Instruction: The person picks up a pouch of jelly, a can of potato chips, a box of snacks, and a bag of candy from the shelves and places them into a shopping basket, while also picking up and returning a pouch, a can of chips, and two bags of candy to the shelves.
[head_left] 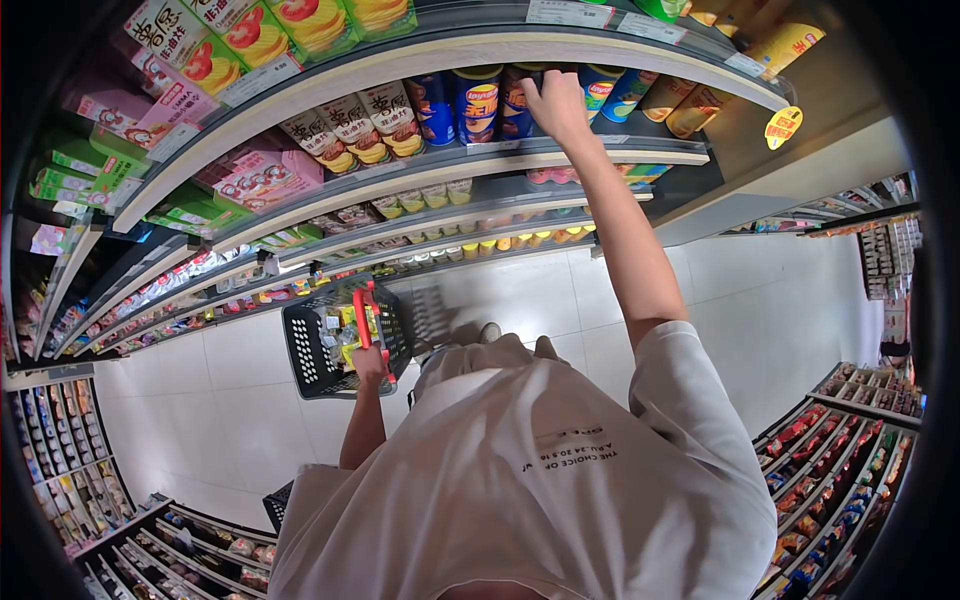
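Observation:
My right hand (560,103) reaches into the snack shelf, closed around the upper part of a dark blue chip can (516,112); the fingertips are partly hidden. Left of it stands another blue Lay's can (478,105), and a blue can with a green picture (600,90) is to the right. Low on the left, my left hand (369,365) is closed on the red handle (363,318) of a black shopping basket (305,345). Several yellow and clear packets (348,328) lie inside the basket.
White boxes of crisps (388,118) and pink boxes (262,180) share the shelf. Green boxes (255,35) stand on the level above. A yellow tag (784,127) hangs from the shelf end. More snack racks (825,480) stand behind; a second dark basket (278,507) is partly hidden.

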